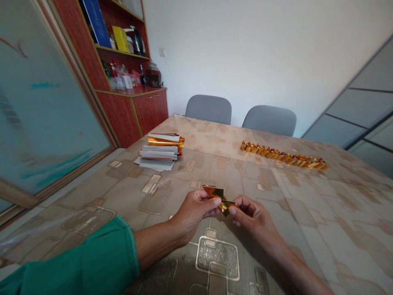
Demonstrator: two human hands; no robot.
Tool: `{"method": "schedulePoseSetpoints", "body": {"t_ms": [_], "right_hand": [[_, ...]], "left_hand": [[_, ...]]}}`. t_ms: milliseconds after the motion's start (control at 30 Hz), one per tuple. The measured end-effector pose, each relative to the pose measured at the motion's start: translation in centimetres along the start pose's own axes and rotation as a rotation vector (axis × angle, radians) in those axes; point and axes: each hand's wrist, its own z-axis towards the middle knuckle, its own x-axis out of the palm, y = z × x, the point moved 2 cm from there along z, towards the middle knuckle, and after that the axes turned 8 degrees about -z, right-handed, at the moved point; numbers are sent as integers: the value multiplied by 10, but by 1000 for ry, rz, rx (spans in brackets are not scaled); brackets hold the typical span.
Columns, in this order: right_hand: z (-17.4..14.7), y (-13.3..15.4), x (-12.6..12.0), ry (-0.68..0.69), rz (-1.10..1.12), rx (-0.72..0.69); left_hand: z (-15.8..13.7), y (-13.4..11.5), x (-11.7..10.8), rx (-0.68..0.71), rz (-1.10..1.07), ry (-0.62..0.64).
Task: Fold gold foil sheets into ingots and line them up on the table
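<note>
Between my two hands, a little above the table, is a piece of shiny gold foil paper (216,192), partly folded, with pointed corners. My left hand (196,209) pinches its left part, thumb on top. On the other side my right hand (250,215) grips the lower right corner between thumb and fingers. The undersides of the fingers are hidden. Farther off at the left lies a stack of gold and grey-backed paper sheets (159,153). To the right, a long row of folded gold paper pieces (282,155) stands on the table.
A patterned cloth covers the table (245,172). Two grey chairs (208,108) stand behind its far edge against the wall. At the back left is a red cabinet (150,108) with bottles and boxes; a sliding glass door (46,102) is on the left.
</note>
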Motion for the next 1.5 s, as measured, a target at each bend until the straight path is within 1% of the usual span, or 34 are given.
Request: {"method": "schedulePoseSetpoints", "body": {"t_ms": [100,200,333,467,700,800,867,1033,1133,1233,1300,1400,1500], "right_hand": [[1,6,3,46,-53,-10],[0,5,6,80,-80,-12],[-2,-2,7,73,-34,-8],[-1,-7,4,78,-16,3],[-1,0,5,44,-32,-3],[-2,-1,5,64,-37,-7],[-2,-4,3,68,-46,-3],[-1,-13,-1,31,-59,-12],[-1,-7,1,38,-63,-22],[-3,0,5,68,-77,-29],[-4,1,7,91,-87,-29],[-4,-7,10,100,-94,-12],[-2,-14,9,78,-86,0]], "left_hand": [[0,1,0,-6,9,5],[-1,4,-1,-12,47,14],[0,6,-2,0,72,24],[2,4,-3,14,79,4],[5,3,-5,31,74,-45],[5,4,-4,31,72,-46],[5,4,-4,29,75,-41],[5,3,-4,20,74,-27],[6,3,-4,26,67,-25],[5,3,-2,38,69,-14],[4,3,-1,47,77,-5],[3,5,1,51,89,7],[3,6,1,36,91,15]]}}
